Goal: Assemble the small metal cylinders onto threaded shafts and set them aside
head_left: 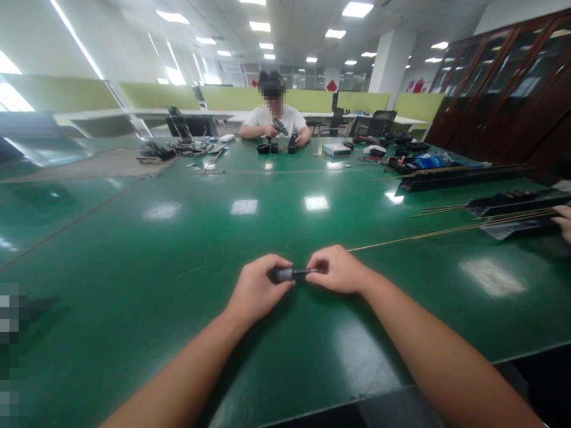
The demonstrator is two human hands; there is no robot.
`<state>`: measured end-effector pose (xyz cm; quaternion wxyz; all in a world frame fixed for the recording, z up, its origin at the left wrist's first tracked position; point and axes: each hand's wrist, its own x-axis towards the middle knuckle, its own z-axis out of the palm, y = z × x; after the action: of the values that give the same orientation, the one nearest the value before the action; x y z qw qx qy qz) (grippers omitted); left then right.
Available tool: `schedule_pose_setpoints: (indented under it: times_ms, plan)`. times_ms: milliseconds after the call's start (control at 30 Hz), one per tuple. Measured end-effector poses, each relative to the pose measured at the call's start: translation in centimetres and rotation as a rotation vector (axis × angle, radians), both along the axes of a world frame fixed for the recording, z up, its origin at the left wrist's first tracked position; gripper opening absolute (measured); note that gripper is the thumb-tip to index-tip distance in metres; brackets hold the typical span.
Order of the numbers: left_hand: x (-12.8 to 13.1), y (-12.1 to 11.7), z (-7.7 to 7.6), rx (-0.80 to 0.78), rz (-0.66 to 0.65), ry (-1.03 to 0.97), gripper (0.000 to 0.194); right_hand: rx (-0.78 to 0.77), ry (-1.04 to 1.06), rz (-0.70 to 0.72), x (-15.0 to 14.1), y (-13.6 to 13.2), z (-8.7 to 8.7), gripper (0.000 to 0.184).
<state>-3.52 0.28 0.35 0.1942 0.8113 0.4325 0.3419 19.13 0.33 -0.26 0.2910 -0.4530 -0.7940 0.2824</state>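
Observation:
My left hand [262, 285] is closed around a short grey cylinder with a dark end [284, 274], thumb and fingers on either side of it. From the cylinder a thin dark rod [300, 272] sticks out to the right. Its far end is pinched between the thumb and fingertips of my right hand [336, 270]. Both hands are low over the green tabletop [191, 238], close together, with the piece lying level between them. What kind of part it is I cannot make out.
Long thin brass-coloured rods [414, 236] run right toward black metal channels [504, 202], where another person's hand [564, 223] shows. Across the table a person [274, 122] holds a power drill [280, 126]. Electronics clutter [196, 147] and a silver box [336, 148] lie at the back.

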Motion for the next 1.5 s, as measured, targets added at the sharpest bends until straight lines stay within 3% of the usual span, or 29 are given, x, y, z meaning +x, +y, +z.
schedule_pose_setpoints:
  times_ms: [1100, 1300, 1500]
  plan:
    - [-0.4, 0.5, -0.3, -0.006, 0.066, 0.019, 0.022, -0.026, 0.036, -0.006, 0.7, 0.5, -0.2, 0.010]
    - [-1.7, 1.3, 0.6, 0.144, 0.284, -0.034, 0.035, -0.106, 0.060, 0.065, 1.0, 0.4, 0.3, 0.014]
    - [-3.4, 1.6, 1.7, -0.124, 0.353, -0.203, 0.049, -0.129, 0.047, 0.075, 1.0, 0.7, 0.1, 0.014]
